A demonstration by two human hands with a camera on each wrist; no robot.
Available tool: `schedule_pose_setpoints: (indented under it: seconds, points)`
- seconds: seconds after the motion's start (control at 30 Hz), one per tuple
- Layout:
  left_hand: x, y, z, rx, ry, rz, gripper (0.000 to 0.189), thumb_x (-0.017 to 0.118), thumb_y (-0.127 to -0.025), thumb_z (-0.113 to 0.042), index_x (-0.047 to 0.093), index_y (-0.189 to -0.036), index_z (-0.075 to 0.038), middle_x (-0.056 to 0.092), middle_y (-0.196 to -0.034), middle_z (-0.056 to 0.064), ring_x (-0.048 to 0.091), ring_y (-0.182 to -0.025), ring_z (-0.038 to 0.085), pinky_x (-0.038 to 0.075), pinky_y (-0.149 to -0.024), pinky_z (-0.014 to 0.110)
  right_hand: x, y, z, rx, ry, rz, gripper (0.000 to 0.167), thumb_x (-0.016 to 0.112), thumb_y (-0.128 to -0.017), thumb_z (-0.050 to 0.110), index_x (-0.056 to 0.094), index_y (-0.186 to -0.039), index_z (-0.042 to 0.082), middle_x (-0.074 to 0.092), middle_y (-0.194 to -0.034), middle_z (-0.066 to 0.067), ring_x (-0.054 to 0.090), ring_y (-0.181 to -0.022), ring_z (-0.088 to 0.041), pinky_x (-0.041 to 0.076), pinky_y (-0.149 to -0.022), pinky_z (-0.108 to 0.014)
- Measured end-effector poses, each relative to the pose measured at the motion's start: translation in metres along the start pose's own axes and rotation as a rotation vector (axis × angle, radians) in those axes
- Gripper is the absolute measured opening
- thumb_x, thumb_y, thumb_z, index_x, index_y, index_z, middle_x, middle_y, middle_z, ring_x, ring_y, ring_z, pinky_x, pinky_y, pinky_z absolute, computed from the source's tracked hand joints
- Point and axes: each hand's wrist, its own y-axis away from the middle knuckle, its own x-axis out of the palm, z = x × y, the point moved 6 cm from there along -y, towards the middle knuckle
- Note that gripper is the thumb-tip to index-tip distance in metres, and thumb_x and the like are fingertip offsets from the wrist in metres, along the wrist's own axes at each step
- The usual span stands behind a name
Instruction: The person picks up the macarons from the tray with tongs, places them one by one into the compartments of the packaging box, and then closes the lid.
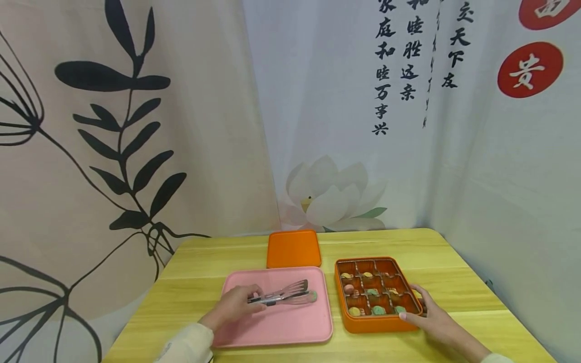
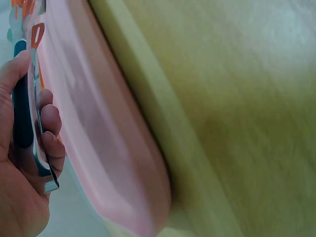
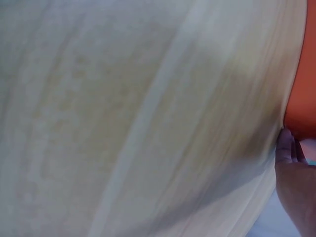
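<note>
My left hand holds a pair of metal tongs with dark handle inserts, thumb on one side and fingers curled round the other. The tongs reach rightward over a pink tray, with a small green piece at their tips. In the left wrist view the slotted ends point to the upper left. My right hand holds the right front corner of an orange box, thumb at the front rim and fingers along the side. Clear dividers split the box into compartments with small colored pieces inside.
A flat orange lid lies behind the tray, close to its back edge. Everything stands on a yellow wood-grain table. Printed curtains hang behind the table and along its right side.
</note>
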Motion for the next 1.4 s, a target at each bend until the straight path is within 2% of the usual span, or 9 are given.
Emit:
schedule_pose_setpoints:
  seconds: [0.17, 0.37, 0.6, 0.83, 1.07, 1.17, 1.4]
  points:
    - [0.005, 0.0, 0.0, -0.003, -0.02, -0.004, 0.021, 0.076, -0.086, -0.04, 0.066, -0.097, -0.025, 0.056, -0.074, -0.013, 0.046, -0.061, 0.006, 0.039, -0.057, 0.026, 0.0, 0.0, -0.001, 0.013, -0.004, 0.005, 0.086, 0.066, -0.095, 0.035, 0.01, -0.153, 0.005, 0.039, -0.139, -0.041, 0.05, -0.12, -0.048, 0.043, -0.092, -0.062]
    - [0.01, -0.001, 0.004, -0.03, 0.008, 0.001, 0.016, 0.075, -0.087, -0.036, 0.065, -0.095, -0.026, 0.056, -0.071, -0.009, 0.048, -0.059, 0.006, 0.041, -0.054, 0.026, 0.0, -0.001, -0.001, 0.031, 0.007, 0.011, 0.087, 0.065, -0.095, 0.038, 0.009, -0.154, 0.005, 0.034, -0.142, -0.043, 0.045, -0.123, -0.053, 0.044, -0.09, -0.061]
    - [0.012, -0.002, 0.004, -0.017, 0.0, -0.015, 0.013, 0.075, -0.088, -0.034, 0.065, -0.093, -0.026, 0.056, -0.071, -0.009, 0.047, -0.06, 0.005, 0.041, -0.054, 0.026, 0.0, -0.003, -0.004, 0.041, 0.0, 0.025, 0.089, 0.064, -0.096, 0.039, 0.007, -0.155, 0.005, 0.027, -0.145, -0.044, 0.037, -0.127, -0.058, 0.043, -0.09, -0.063]
    - [0.011, -0.002, 0.002, -0.005, -0.012, -0.04, 0.01, 0.074, -0.089, -0.03, 0.065, -0.092, -0.025, 0.054, -0.069, -0.011, 0.046, -0.059, 0.004, 0.04, -0.053, 0.025, 0.0, -0.003, -0.004, 0.035, 0.007, 0.015, 0.088, 0.065, -0.095, 0.038, 0.008, -0.154, 0.006, 0.032, -0.142, -0.044, 0.043, -0.124, -0.055, 0.043, -0.091, -0.063]
    - [0.009, -0.002, 0.0, 0.006, -0.014, -0.052, 0.008, 0.073, -0.09, -0.026, 0.066, -0.093, -0.023, 0.054, -0.07, -0.013, 0.047, -0.061, 0.004, 0.04, -0.055, 0.025, 0.0, -0.002, -0.003, 0.034, 0.002, 0.033, 0.088, 0.064, -0.096, 0.039, 0.006, -0.155, 0.007, 0.026, -0.146, -0.044, 0.033, -0.13, -0.061, 0.043, -0.091, -0.064]
    - [0.008, -0.003, -0.001, 0.0, -0.016, -0.049, 0.008, 0.073, -0.09, -0.027, 0.066, -0.094, -0.023, 0.054, -0.069, -0.013, 0.047, -0.06, 0.004, 0.04, -0.055, 0.025, 0.0, -0.002, -0.003, 0.034, -0.007, 0.037, 0.088, 0.064, -0.096, 0.039, 0.006, -0.155, 0.007, 0.026, -0.146, -0.044, 0.033, -0.13, -0.06, 0.043, -0.091, -0.063]
    - [0.004, -0.005, -0.001, -0.011, -0.009, -0.045, 0.007, 0.071, -0.092, -0.025, 0.066, -0.095, -0.023, 0.053, -0.069, -0.011, 0.046, -0.061, 0.006, 0.04, -0.055, 0.026, 0.0, -0.002, -0.003, 0.023, -0.016, 0.029, 0.087, 0.065, -0.096, 0.037, 0.008, -0.154, 0.007, 0.035, -0.142, -0.041, 0.043, -0.126, -0.053, 0.044, -0.091, -0.061]
